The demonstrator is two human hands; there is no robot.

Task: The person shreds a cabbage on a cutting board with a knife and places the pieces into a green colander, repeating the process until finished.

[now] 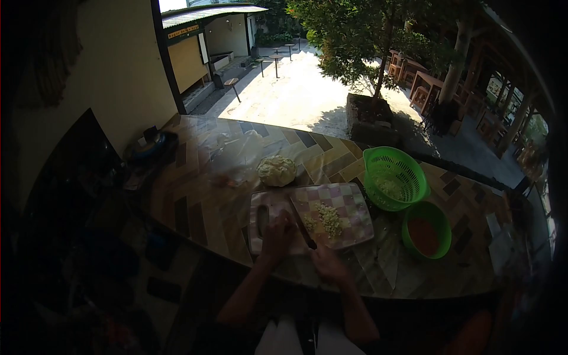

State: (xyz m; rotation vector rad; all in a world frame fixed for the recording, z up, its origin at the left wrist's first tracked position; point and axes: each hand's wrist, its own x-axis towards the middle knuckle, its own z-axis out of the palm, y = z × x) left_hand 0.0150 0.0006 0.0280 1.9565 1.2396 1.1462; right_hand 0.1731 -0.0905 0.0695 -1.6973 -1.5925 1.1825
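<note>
A knife (302, 223) is in my right hand (328, 261), its fingers wrapped round the dark handle. The blade points away from me, across a checkered cutting board (356, 194). My left hand (278, 232) is on the left part of the board, close beside the blade, with its fingers curled. Shadow hides what those fingers hold, if anything. A heap of pale chopped pieces (329, 220) lies to the right of the knife, with some smaller bits nearer the blade. Behind the board sits a pale, rounded cabbage-like head (277, 171).
A green colander (371, 161) with pale shreds stands right of the board. In front of it is a green bowl (441, 228) holding something orange-brown. Crumpled clear plastic (236, 145) lies at the back left of the tiled table (201, 207). Dark items (152, 147) sit at far left.
</note>
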